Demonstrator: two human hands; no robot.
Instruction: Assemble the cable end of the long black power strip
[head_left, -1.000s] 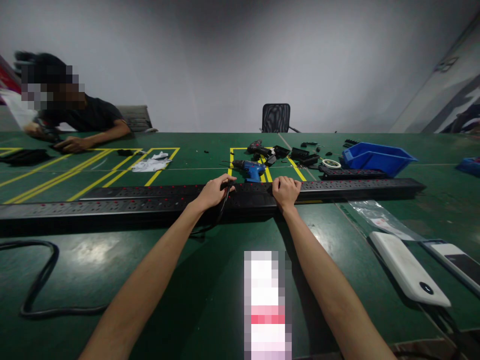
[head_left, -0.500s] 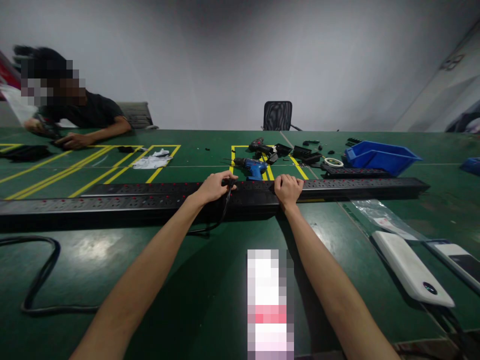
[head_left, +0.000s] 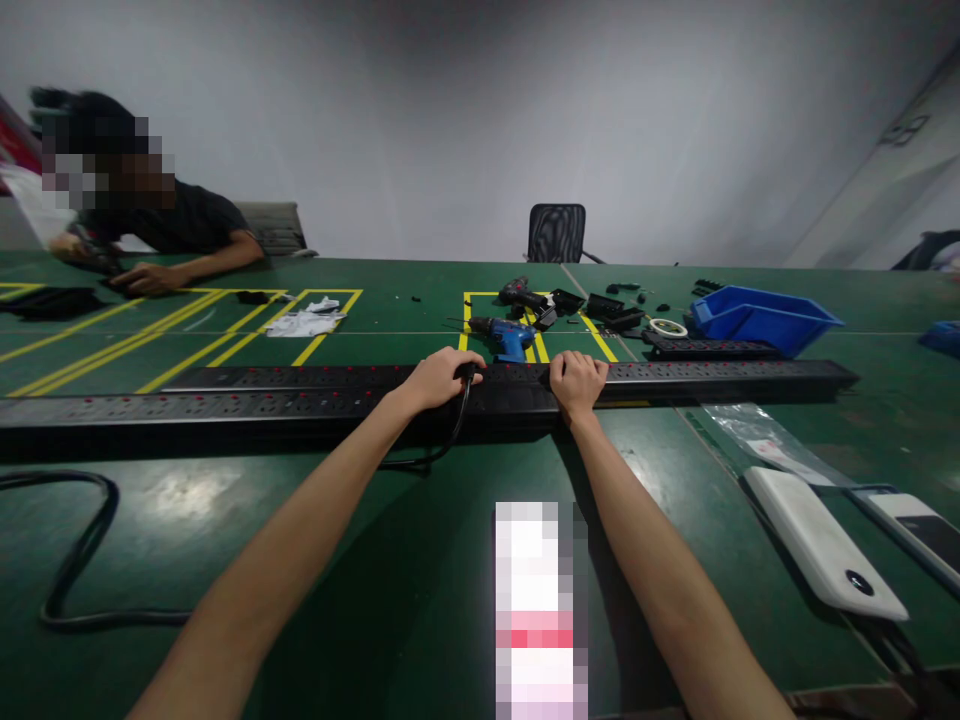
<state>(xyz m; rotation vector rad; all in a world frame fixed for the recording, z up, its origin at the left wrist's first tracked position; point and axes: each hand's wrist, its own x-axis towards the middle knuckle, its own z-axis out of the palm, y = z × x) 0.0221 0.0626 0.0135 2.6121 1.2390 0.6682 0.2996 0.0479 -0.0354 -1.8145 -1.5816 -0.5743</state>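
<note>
Two long black power strips with rows of sockets and small red parts lie across the table in front of me. My left hand [head_left: 441,378] is closed around a black plug [head_left: 466,370] above the near power strip [head_left: 247,410]. From it a black cord [head_left: 460,420] drops over the strip's front side. Whether the plug touches a socket is hidden by my fingers. My right hand [head_left: 579,380] is wrapped over the far power strip [head_left: 720,375], beside the near strip's right end. Its fingertips are out of sight behind the strip.
Behind the strips lie a blue drill [head_left: 510,335], black parts [head_left: 604,305], a tape roll [head_left: 667,328] and a blue bin [head_left: 765,315]. A white power bank [head_left: 821,540] and clear bag [head_left: 772,445] are at right. Thick cable [head_left: 82,560] loops at left. A co-worker [head_left: 180,230] sits at far left.
My left hand has shifted slightly to the right along the strips, carrying the plug and the upper cord. My right hand keeps its hold in about the same place.
</note>
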